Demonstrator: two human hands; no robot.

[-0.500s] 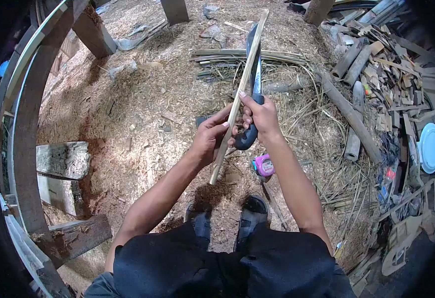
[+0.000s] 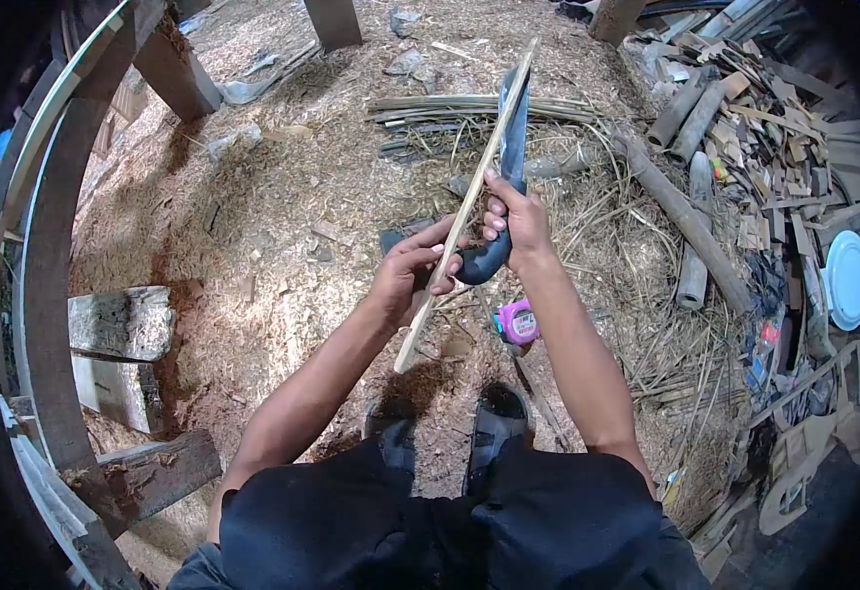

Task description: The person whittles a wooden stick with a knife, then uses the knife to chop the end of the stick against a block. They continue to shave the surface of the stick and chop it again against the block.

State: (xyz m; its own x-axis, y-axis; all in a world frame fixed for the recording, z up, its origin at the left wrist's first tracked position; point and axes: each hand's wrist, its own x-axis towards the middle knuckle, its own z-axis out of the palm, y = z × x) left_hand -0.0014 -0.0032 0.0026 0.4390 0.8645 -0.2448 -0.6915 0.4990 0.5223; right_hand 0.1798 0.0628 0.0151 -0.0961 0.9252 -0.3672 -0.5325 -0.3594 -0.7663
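Note:
A long pale strip of split wood or bamboo [image 2: 486, 157] slants across the view, its near end low over the ground. My left hand [image 2: 412, 273] pinches its lower half between thumb and fingers. The machete [image 2: 515, 126] is in my right hand [image 2: 520, 228], fingers wrapped round its dark curved handle, blade pointing away from me. My right thumb presses on the strip, which runs beside the blade and partly overlaps it. Below the handle, a pink tape measure [image 2: 517, 322] lies on the ground.
Thin strips [image 2: 479, 106] lie bundled ahead on ground covered with shavings. Bamboo poles [image 2: 684, 211] and a heap of wood offcuts [image 2: 774, 147] are at the right, near a pale blue round lid [image 2: 848, 280]. Wooden blocks [image 2: 120, 324] and a timber frame [image 2: 52, 256] stand left.
The strip's far end has dropped slightly toward me, and its near end has shifted left and down. Both hands keep their grips. The view has shifted slightly.

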